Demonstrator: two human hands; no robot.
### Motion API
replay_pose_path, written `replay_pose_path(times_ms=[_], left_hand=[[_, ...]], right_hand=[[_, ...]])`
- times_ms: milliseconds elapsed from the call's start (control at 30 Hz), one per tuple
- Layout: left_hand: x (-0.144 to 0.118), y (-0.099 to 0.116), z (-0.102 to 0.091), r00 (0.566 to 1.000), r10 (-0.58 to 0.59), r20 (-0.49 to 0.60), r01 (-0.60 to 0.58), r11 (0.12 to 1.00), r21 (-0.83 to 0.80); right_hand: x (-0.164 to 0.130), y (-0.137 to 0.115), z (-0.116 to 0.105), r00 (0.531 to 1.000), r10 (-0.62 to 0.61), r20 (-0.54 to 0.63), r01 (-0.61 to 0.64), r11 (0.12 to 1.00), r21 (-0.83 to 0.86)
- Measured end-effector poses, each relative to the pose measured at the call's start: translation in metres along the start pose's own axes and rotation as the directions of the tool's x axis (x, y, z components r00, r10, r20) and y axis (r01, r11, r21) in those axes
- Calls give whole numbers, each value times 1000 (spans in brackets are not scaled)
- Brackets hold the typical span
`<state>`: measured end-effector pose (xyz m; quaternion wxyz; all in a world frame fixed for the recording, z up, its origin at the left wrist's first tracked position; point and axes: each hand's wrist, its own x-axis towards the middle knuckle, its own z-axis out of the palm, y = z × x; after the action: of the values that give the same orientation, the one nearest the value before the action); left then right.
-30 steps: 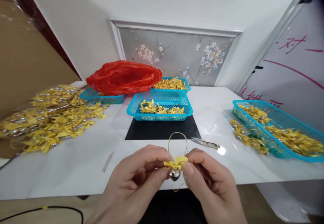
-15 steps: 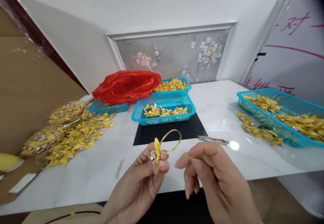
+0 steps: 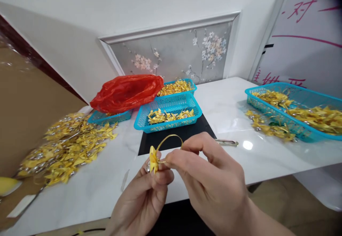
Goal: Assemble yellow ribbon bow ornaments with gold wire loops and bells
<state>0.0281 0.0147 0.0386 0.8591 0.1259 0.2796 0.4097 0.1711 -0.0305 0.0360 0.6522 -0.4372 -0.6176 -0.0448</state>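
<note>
Between the thumb and fingers of my left hand [image 3: 145,193] is a yellow ribbon flower [image 3: 153,160] with a silver bell or bead at its left side, mostly covered by the fingers. A thin gold ribbon loop [image 3: 171,136] rises from the flower and arches to the right. My right hand [image 3: 211,179] is closed on this loop near its base, thumb and forefinger pinched just right of the flower. Behind my right hand lies a pair of thread snips [image 3: 227,142], partly hidden.
A blue basket [image 3: 167,126] of yellow flowers stands on a black mat [image 3: 205,125]. Behind it are more baskets and a red plastic bag [image 3: 125,93]. Flower bunches [image 3: 77,150] pile at left; a long blue basket [image 3: 294,122] stands at right on the white table [image 3: 267,157].
My right hand has moved left and taken hold of the ribbon loop beside the flower. My left hand still holds the flower, and the view has tilted slightly.
</note>
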Motion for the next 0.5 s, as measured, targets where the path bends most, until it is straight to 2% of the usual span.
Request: replay_pose_path(times_ms=[200,333,500], left_hand=[[-1,1,8,1000,18,10,-19,998,65],[1,3,2,999,34,6,-34,994,105],[0,4,-5,991,134,-19,-127,968,218]], right_hand=[[1,-2,-2,999,-39,23,40,999,-25],[-2,-2,-2,997,-71,37,73,995,-71],[-5,0,-2,992,-111,66,118,986,-122]])
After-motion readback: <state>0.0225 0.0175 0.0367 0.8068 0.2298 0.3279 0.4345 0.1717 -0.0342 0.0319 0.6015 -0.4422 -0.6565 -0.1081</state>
